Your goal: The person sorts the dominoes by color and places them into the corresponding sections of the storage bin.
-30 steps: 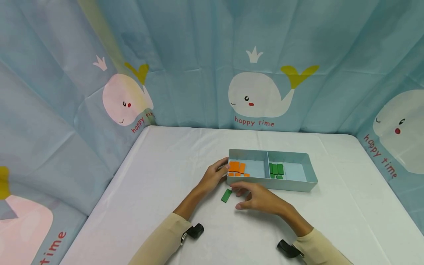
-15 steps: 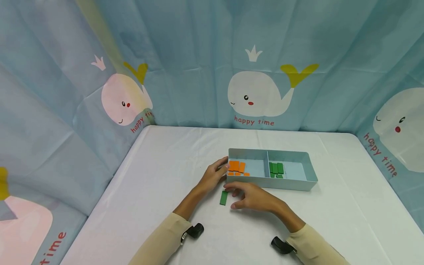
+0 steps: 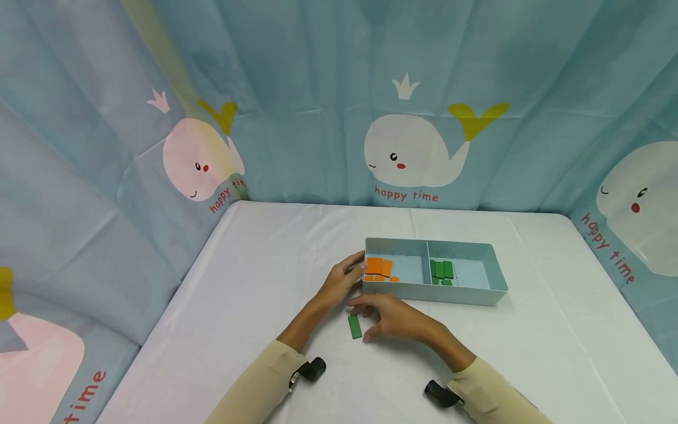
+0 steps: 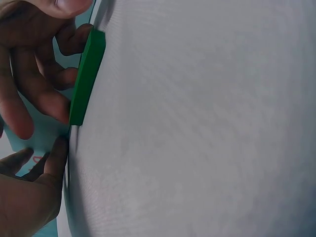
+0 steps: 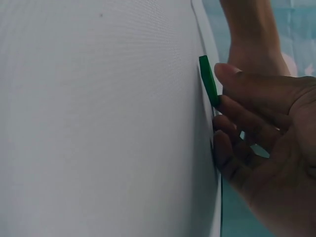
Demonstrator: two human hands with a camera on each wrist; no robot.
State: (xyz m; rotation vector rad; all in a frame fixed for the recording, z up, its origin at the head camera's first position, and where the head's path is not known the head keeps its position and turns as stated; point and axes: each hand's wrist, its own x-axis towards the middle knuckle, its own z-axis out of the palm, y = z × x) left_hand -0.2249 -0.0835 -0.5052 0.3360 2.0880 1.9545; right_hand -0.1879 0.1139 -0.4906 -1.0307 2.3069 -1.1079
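A green rectangular tile lies on the white tablecloth in front of the divided box. My right hand is beside it, fingers loosely bent and thumb apart. In the right wrist view a fingertip of the right hand meets one end of the tile; the thumb is close by, not pinching it. My left hand holds the left end of the box, with its thumb at the rim and its fingers along the outer wall. The undersides of those fingers are hidden.
Several orange tiles lie in the box's left compartment. Green tiles lie in the right compartment, past the divider. A blue whale-print curtain hangs behind the white table.
The green tile has slid left and toward me and has turned. My right hand has moved the same way with it. The left hand and the box stay in place.
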